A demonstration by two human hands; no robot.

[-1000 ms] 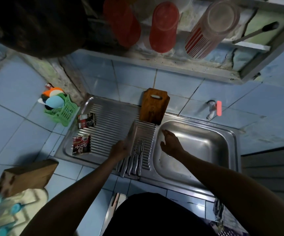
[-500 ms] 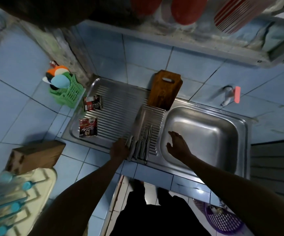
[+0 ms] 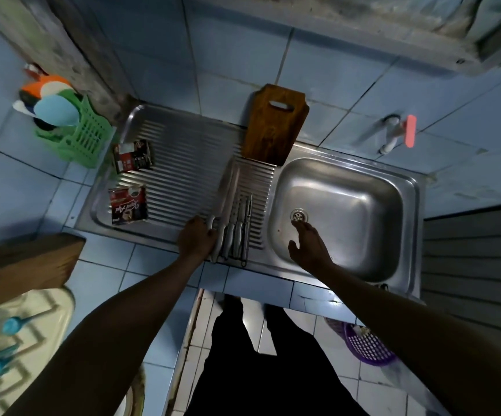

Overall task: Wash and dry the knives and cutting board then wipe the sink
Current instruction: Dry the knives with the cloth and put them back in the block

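Blue tiles cover the wall and the worktop around a steel sink with a ribbed draining board on its left. I see my left hand at the near edge of that board, its fingers curled against the handle of the biggest knife, though I cannot tell whether they truly grasp it or only press on it. The knives lie side by side, blades pointing away from me, handles near the front rim. My right hand reaches into the basin with fingers spread and released, fingertips just short of the drain.

My worry is the row of knives: the handles sit close to the front edge, and a careless pull on one could drag its neighbours off the board or bring a blade across my fingers. Wet steel would make the grip slippery. The cutting board leans upright against the wall tiles at the back, and a knock could tip it into the basin.

As for containers, the basin looks empty and mostly dry. A green basket at the left holds coloured plastic utensils, and a purple basket on the floor holds something I cannot make out. Two sachets lie on the board.
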